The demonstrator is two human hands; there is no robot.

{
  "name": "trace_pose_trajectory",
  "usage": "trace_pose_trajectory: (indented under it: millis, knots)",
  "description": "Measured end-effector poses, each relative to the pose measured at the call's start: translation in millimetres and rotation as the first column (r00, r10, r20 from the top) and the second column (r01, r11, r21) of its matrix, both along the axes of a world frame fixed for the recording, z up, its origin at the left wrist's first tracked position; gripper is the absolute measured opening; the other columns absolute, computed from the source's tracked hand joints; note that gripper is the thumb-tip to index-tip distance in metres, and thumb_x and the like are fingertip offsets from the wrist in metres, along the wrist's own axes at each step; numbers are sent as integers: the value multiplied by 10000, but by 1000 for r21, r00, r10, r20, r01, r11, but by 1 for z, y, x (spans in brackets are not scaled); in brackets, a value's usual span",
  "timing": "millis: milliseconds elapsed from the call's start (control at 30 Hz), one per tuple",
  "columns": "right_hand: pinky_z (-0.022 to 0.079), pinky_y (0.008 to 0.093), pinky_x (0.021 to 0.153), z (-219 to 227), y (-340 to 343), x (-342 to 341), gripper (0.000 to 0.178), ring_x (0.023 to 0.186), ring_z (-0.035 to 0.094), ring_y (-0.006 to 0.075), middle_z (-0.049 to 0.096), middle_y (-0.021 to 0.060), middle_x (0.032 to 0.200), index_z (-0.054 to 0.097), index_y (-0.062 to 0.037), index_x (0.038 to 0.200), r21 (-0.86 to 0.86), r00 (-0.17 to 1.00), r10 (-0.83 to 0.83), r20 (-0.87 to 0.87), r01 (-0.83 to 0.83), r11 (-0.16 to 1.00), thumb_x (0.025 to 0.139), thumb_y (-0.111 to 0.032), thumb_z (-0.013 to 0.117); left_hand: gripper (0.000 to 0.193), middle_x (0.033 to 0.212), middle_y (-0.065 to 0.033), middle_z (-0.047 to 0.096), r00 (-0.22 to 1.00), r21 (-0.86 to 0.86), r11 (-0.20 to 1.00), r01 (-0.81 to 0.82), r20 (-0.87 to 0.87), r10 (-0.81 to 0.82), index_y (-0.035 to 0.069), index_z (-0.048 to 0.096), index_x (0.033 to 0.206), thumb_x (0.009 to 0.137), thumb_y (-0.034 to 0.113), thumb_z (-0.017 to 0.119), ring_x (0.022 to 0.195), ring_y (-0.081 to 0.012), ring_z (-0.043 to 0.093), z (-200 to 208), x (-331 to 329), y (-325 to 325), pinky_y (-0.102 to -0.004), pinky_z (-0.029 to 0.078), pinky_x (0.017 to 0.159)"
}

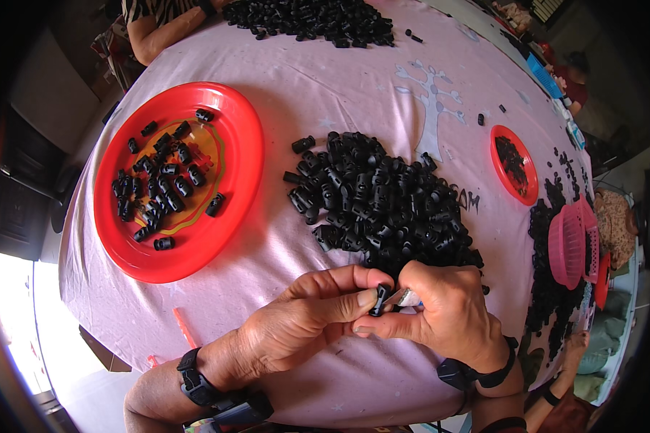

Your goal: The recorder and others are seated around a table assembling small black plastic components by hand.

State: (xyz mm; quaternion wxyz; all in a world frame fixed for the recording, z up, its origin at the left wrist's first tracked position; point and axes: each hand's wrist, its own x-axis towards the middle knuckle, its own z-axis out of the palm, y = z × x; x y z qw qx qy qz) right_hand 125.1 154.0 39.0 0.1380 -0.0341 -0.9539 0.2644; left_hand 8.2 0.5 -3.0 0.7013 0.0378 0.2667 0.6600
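My left hand [307, 314] pinches a small black plastic cord lock [380, 300] between thumb and fingers, tilted upright. My right hand [444, 310] meets it from the right, closed on a small blade-like tool [409, 298] with a whitish part showing; its tip is against or very near the cord lock. The fingers cover much of the tool. Just beyond both hands lies a heap of similar black cord locks [375, 198]. To the left, a red plate [247, 169] with a yellow patterned middle holds several more.
Another black heap [310, 20] lies at the far edge, near a person's arm [155, 36]. On the right are a small red dish [530, 180], pink baskets [565, 242], scattered black pieces and another person's hand [575, 346]. A pale pink cloth [296, 94] covers the table.
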Motion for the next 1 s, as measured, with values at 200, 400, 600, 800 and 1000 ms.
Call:
trace_pose_trajectory:
  millis: [200, 400, 600, 800, 1000]
  knots:
    - [453, 278, 406, -1, -1, 1, 434, 443, 569, 154, 552, 25, 538, 513, -77, 665, 32, 999, 27, -38, -25, 999, 679, -400, 803, 262, 993, 2, 618, 1000, 19, 1000, -2, 26, 1, 57, 565, 1149, 911, 163, 599, 852, -78, 578, 1, -1, 0, -237, 467, 802]
    - [488, 237, 454, 19, 1, 4, 344, 559, 637, 115, 648, 48, 709, 574, -14, 921, -224, 999, 30, 40, -20, 974, 740, -220, 781, 279, 1006, -1, 618, 998, 17, 1000, 0, 62, -1, 53, 568, 1165, 910, 165, 599, 833, -74, 566, 0, -2, -1, -220, 473, 782]
    - [557, 220, 606, 18, 6, 2, 339, 764, 690, 141, 681, 110, 935, 565, 30, 1091, -414, 983, 184, 15, -161, 896, 770, -6, 667, 305, 1033, -7, 610, 999, 17, 999, 36, 36, -36, 38, 552, 1191, 916, 166, 591, 823, -65, 562, -1, -3, -1, -211, 476, 783]
    - [559, 236, 647, 15, 9, 3, 293, 745, 689, 147, 691, 83, 859, 572, 18, 1051, -513, 983, 184, 16, -149, 845, 770, 23, 652, 315, 1045, -62, 622, 1000, -1, 1000, 16, -11, -16, -6, 549, 1198, 919, 140, 564, 894, -124, 583, 0, -4, -2, -265, 474, 811]
    - [547, 242, 619, 17, 10, 4, 266, 709, 686, 142, 681, 84, 795, 577, 5, 1014, -390, 983, 157, 97, -107, 915, 762, 4, 664, 318, 1024, -61, 644, 911, -13, 1000, 3, -413, -8, -17, 578, 1182, 919, 162, 581, 895, -112, 593, 17, -4, -1, -253, 474, 832]
